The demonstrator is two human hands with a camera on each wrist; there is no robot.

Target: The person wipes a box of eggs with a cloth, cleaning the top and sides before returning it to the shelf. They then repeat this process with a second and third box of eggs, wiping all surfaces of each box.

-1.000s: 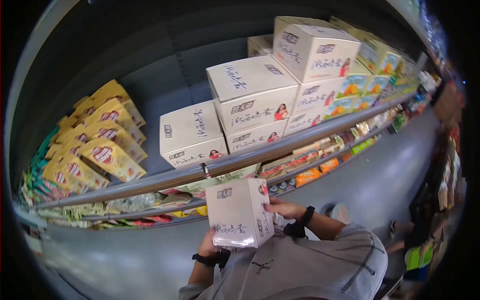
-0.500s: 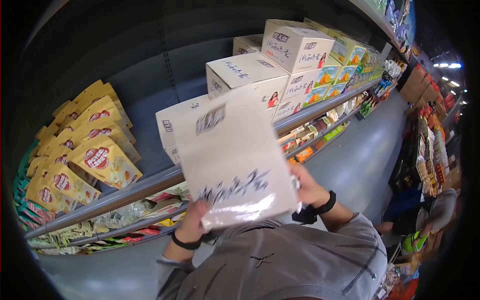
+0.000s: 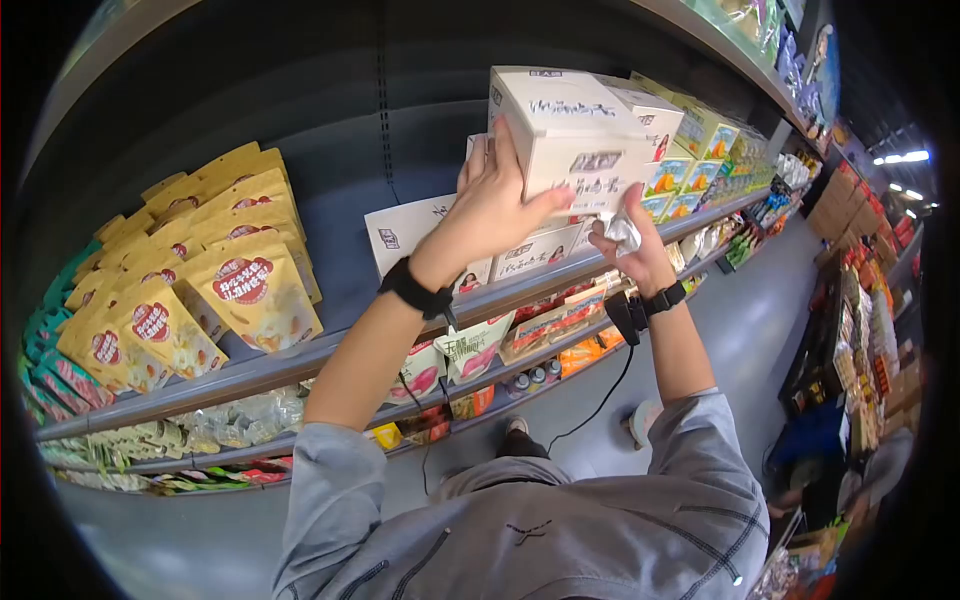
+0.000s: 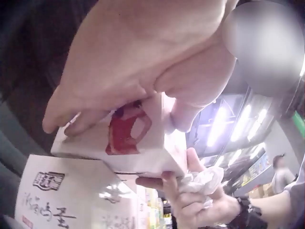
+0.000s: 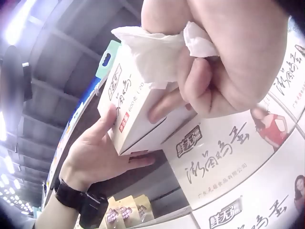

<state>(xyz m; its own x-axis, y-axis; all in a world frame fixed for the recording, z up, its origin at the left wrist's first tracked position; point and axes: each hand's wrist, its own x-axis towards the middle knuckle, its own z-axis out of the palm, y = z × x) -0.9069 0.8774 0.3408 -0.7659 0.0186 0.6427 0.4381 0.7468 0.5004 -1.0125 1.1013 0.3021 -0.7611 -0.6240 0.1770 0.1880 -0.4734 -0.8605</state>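
White carton (image 3: 588, 165) with "600克" print (image 5: 135, 97) between hands (image 3: 490, 208) (image 3: 643, 252)

Smooth, matt cardboard box (image 3: 580, 135); crumpled paper tissue (image 3: 624, 236).

A long metal shelf (image 3: 340, 250) curves across the middle of the head view, with a dark back panel (image 3: 300, 95) behind it and a vertical slotted strip (image 3: 383, 100) on that panel. A lower tier (image 3: 250, 450) runs beneath. Shiny grey floor (image 3: 730, 310) shows lower left and right of centre. Bright strip lights (image 3: 900, 158) glow upper right; the right wrist view shows a ribbed grey ceiling (image 5: 62, 57).
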